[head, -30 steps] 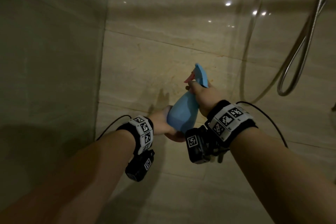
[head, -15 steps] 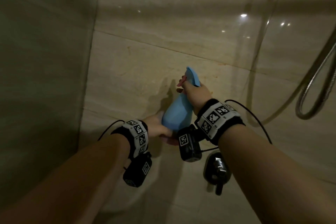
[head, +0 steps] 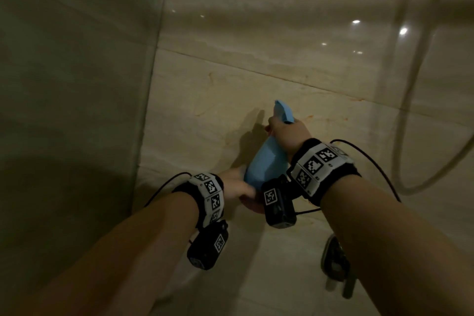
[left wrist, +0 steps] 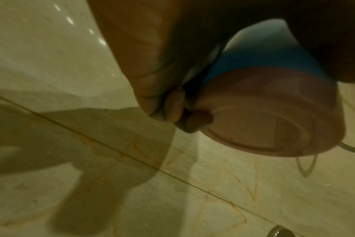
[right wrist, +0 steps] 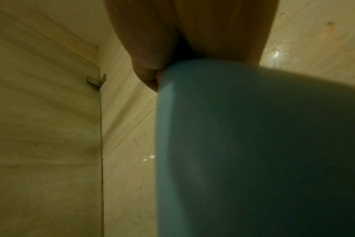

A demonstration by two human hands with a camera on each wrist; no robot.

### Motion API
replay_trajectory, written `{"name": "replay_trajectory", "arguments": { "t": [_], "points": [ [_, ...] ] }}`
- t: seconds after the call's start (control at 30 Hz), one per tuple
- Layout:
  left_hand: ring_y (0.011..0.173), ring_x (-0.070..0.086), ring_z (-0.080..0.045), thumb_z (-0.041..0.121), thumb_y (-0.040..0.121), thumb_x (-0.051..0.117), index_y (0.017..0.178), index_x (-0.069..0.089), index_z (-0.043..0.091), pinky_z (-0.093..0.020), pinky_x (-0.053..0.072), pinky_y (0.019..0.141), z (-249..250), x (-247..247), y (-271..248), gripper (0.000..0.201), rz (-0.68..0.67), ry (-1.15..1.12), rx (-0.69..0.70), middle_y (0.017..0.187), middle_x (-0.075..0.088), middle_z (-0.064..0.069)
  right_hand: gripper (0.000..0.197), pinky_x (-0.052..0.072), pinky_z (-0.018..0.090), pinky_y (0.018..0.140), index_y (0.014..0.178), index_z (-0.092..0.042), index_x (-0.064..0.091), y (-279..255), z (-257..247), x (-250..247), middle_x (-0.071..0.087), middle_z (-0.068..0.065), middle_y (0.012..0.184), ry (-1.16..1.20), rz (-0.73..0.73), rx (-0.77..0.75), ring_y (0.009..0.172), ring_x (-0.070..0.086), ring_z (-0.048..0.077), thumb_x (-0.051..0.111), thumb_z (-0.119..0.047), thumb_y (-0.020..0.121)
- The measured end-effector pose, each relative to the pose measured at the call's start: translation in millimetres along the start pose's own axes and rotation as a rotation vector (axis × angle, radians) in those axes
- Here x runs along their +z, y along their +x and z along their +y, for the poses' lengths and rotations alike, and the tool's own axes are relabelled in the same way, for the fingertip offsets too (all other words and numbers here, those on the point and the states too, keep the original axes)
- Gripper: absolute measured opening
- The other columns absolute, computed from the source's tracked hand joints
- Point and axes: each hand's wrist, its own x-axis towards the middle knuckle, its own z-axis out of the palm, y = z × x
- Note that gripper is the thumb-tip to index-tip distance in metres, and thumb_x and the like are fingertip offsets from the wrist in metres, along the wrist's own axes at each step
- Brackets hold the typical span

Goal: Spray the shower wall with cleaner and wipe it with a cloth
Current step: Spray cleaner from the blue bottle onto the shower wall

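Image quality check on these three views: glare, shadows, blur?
Head view: dim, ceiling-light glare spots on the glossy tiled wall, spray bottle casts a shadow left, left hand smeared. Left wrist view: big shadows across tiles, fingers soft. Right wrist view: bottle body fills frame, unfocused; wet glare upper right.

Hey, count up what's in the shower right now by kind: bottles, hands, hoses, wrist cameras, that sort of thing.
Spray bottle: 1
Hands: 2, the right hand gripping the bottle's neck, the left hand at its base
Shower hose: 1
Wrist cameras: 2, left and right
Metal wall fitting: 1
Total: 7
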Motion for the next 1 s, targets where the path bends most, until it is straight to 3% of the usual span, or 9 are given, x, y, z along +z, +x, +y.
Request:
{"name": "replay_trajectory", "arguments": {
  "t": [0.1,0.17,0.33,0.4,0.5,0.67,0.73,0.83,1.0],
  "points": [
    [0.11,0.055,-0.031,0.014,0.05,0.062,0.127,0.04,0.007,-0.045,0.045,0.092,2.2,2.9,0.4,0.08,-0.039,-0.031,-0.005,0.113,0.055,-0.013,0.033,0.043,0.038,0.074,0.11,-0.008,0.054,-1.1,3.4,-3.1,0.056,0.012,0.095,-0.014,0.02,0.015,0.084,0.053,0.028,0.046,-0.035,0.092],
    [0.108,0.054,-0.029,0.016,0.047,0.066,0.128,0.039,0.006,-0.043,0.045,0.091,3.5,8.1,2.3,0.086,-0.049,-0.044,-0.005,0.113,0.055,-0.012,0.039,0.046,0.041,0.08,0.117,-0.008,0.054,-2.4,6.5,-9.1,0.057,0.01,0.095,-0.018,0.026,0.024,0.088,0.055,0.03,0.046,-0.036,0.091],
    [0.082,0.055,-0.021,0.016,0.047,0.064,0.113,0.039,0.01,-0.029,0.044,0.065,14.4,24.0,12.7,0.071,-0.084,-0.027,-0.004,0.09,0.057,-0.004,0.039,0.047,0.042,0.081,0.112,-0.007,0.059,-1.8,13.9,-32.4,0.056,0.006,0.085,0.011,0.067,0.051,0.086,0.054,0.027,0.047,-0.037,0.09],
    [0.086,0.055,-0.024,0.021,0.045,0.066,0.123,0.04,0.008,-0.033,0.042,0.07,17.4,31.8,20.5,0.084,-0.094,0.016,0.01,0.102,0.059,-0.012,0.028,0.044,0.04,0.077,0.094,-0.008,0.056,0.3,16.8,-41.8,0.055,0.008,0.083,0.002,0.069,0.077,0.084,0.052,0.028,0.047,-0.034,0.092],
    [0.101,0.054,-0.029,0.026,0.043,0.065,0.134,0.036,0.007,-0.04,0.044,0.082,17.1,42.6,32.4,0.097,-0.11,0.058,-0.004,0.113,0.055,-0.014,0.024,0.04,0.037,0.073,0.09,-0.009,0.05,5.4,20.8,-52.1,0.052,0.01,0.08,-0.033,0.071,0.111,0.083,0.051,0.027,0.046,-0.033,0.093],
    [0.088,0.051,-0.023,0.019,0.05,0.059,0.112,0.041,0.01,-0.033,0.041,0.073,21.9,50.4,35.3,0.066,-0.114,0.002,-0.007,0.092,0.054,-0.007,0.027,0.047,0.041,0.077,0.098,-0.008,0.053,10.7,26.4,-59.6,0.055,0.012,0.088,-0.064,0.078,0.107,0.084,0.054,0.028,0.046,-0.034,0.092],
    [0.092,0.052,-0.024,0.019,0.047,0.065,0.118,0.045,0.006,-0.034,0.042,0.075,21.0,53.0,38.4,0.074,-0.115,-0.031,-0.021,0.091,0.056,-0.006,0.025,0.049,0.045,0.089,0.1,-0.011,0.052,11.4,31.4,-63.3,0.056,0.012,0.095,-0.041,0.088,0.074,0.088,0.055,0.029,0.046,-0.034,0.093],
    [0.094,0.055,-0.028,0.028,0.037,0.075,0.128,0.046,0.001,-0.039,0.046,0.079,20.6,59.5,46.5,0.099,-0.128,-0.036,-0.029,0.091,0.059,-0.005,0.026,0.047,0.047,0.092,0.103,-0.011,0.053,9.8,37.9,-71.9,0.056,0.011,0.094,-0.013,0.097,0.064,0.09,0.055,0.03,0.049,-0.034,0.092],
    [0.106,0.05,-0.024,0.001,0.079,0.064,0.131,0.036,0.004,-0.039,0.044,0.085,32.8,76.2,48.7,0.059,-0.116,0.026,-0.036,0.112,0.05,-0.009,0.033,0.047,0.041,0.079,0.109,-0.01,0.059,6.9,48.9,-90.5,0.053,0.002,0.076,0.023,0.13,0.086,0.079,0.054,0.026,0.052,-0.035,0.089]
  ]
}}
